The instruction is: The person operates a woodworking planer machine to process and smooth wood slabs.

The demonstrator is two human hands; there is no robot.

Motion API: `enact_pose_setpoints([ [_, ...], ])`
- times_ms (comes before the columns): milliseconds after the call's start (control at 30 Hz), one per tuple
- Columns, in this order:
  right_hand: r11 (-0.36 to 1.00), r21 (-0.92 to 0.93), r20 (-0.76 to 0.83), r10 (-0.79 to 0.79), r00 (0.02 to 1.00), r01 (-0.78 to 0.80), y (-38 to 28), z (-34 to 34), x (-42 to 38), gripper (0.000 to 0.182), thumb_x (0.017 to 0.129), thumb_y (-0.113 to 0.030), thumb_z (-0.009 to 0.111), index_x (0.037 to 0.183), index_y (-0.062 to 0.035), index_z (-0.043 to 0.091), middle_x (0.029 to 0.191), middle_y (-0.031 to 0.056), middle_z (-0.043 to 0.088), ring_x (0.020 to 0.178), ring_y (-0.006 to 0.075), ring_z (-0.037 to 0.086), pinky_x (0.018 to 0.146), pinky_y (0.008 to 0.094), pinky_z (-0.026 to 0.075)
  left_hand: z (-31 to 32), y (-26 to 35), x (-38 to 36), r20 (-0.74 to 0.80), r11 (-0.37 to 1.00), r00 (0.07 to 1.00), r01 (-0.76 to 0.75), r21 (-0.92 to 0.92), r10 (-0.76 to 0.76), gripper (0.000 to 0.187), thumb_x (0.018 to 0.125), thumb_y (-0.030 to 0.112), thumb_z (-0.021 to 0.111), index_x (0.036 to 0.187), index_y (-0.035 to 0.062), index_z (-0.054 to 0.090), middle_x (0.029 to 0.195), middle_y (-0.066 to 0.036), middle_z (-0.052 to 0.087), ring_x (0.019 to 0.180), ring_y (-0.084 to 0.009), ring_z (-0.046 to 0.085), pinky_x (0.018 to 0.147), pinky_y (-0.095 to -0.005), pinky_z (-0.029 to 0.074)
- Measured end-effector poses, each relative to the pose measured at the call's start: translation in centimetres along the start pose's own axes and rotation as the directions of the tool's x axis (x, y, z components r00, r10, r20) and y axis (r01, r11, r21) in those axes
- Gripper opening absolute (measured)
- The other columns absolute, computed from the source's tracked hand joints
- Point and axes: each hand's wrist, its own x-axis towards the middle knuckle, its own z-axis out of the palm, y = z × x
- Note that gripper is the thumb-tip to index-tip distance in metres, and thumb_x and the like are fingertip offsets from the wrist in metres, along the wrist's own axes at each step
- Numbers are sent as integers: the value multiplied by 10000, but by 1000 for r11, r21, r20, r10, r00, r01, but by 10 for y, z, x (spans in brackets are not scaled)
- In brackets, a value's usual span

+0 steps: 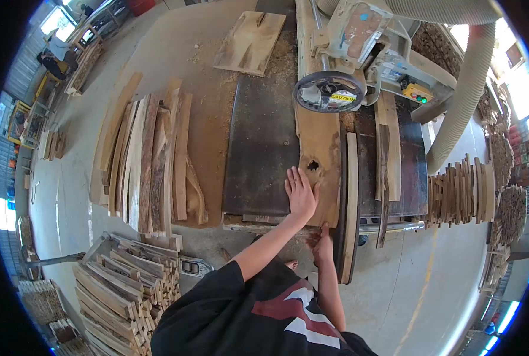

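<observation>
A wide wooden board [323,196] with a dark knot hole lies lengthwise on the black metal machine table [258,142], its far end under the machine head. My left hand [302,193] rests flat on the board's left edge, fingers stretched forward and slightly apart. At the near end, my right hand [322,246] grips the board, with the thumb at its end and the other fingers partly hidden underneath. Along the board's right side runs a long fence-like bar [351,207]. The machine's handwheel [329,92] with a yellow caution label sits above the board's far part.
Long wood strips [145,160] are piled on the brown side table at left. A short board [252,41] lies among sawdust beyond. Narrow offcuts [386,160] lie right of the bar. Stacked slats [122,285] stand lower left; a thick hose [469,101] hangs at right.
</observation>
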Motion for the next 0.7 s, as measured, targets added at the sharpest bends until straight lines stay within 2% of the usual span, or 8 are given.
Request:
enact_pose_setpoints([
  [100, 995, 44, -10, -84, 996, 85, -5, 4, 45, 509, 1035, -540, 484, 932, -63, 628, 689, 37, 561, 632, 194, 606, 574, 317, 484, -8, 2, 33, 20, 1000, 1000, -13, 17, 13, 781, 1032, 413, 489, 1512, -144, 224, 1566, -357, 266, 1482, -497, 226, 1180, -607, 221],
  [167, 999, -40, -60, 4, 998, -6, -45, 38, 24, 508, 1046, -520, 468, 946, -50, 631, 636, 19, 539, 540, 198, 577, 500, 331, 449, 6, 0, 51, 34, 999, 999, -40, 6, 40, 778, 1036, 417, 481, 1514, -141, 224, 1568, -354, 265, 1485, -493, 222, 1181, -603, 218],
  [300, 1000, -18, -93, -13, 996, 11, -76, 65, 39, 518, 1050, -508, 465, 939, -33, 639, 602, 24, 532, 481, 205, 562, 461, 325, 426, 19, -3, 94, -13, 999, 999, -32, 18, 33, 770, 1045, 423, 465, 1518, -133, 224, 1572, -346, 263, 1490, -484, 213, 1183, -593, 211],
  [367, 990, -132, -127, -72, 989, 55, -90, 77, 65, 541, 1042, -501, 487, 917, -5, 664, 578, 37, 545, 477, 220, 593, 439, 338, 446, 25, 0, 122, -42, 1000, 999, -19, 8, 19, 769, 1046, 428, 460, 1525, -123, 219, 1571, -339, 272, 1486, -482, 225, 1185, -589, 213],
  [467, 992, -72, -125, -114, 986, 105, -107, 95, 84, 532, 1054, -469, 475, 888, 2, 657, 570, 40, 552, 475, 213, 595, 422, 334, 415, 23, -2, 150, -27, 1000, 1000, 8, -1, -8, 757, 1044, 416, 469, 1530, -107, 218, 1563, -337, 286, 1483, -481, 232, 1181, -590, 219],
  [567, 962, -194, -105, -216, 971, 193, -129, 113, 94, 546, 1055, -501, 458, 925, 1, 627, 598, 62, 593, 470, 202, 604, 418, 306, 405, 23, -17, 189, -75, 993, 997, 11, -116, -20, 707, 1036, 352, 499, 1541, -66, 232, 1552, -331, 304, 1476, -479, 244, 1178, -591, 221],
  [633, 935, -220, -226, -326, 918, 278, -138, 130, 106, 567, 1054, -521, 450, 910, -1, 625, 598, 59, 589, 467, 185, 597, 418, 297, 400, 22, -45, 227, -159, 938, 986, -96, -333, 44, 683, 1004, 299, 558, 1540, -14, 274, 1548, -313, 319, 1473, -477, 247, 1170, -605, 228],
  [700, 910, -105, -330, -412, 849, 401, -152, 149, 103, 552, 1060, -498, 450, 901, 4, 617, 661, 68, 616, 507, 148, 590, 444, 280, 431, -10, -72, 279, -199, 936, 980, -65, -345, -5, 677, 964, 288, 615, 1530, 50, 330, 1542, -288, 344, 1469, -475, 255, 1156, -620, 244],
])
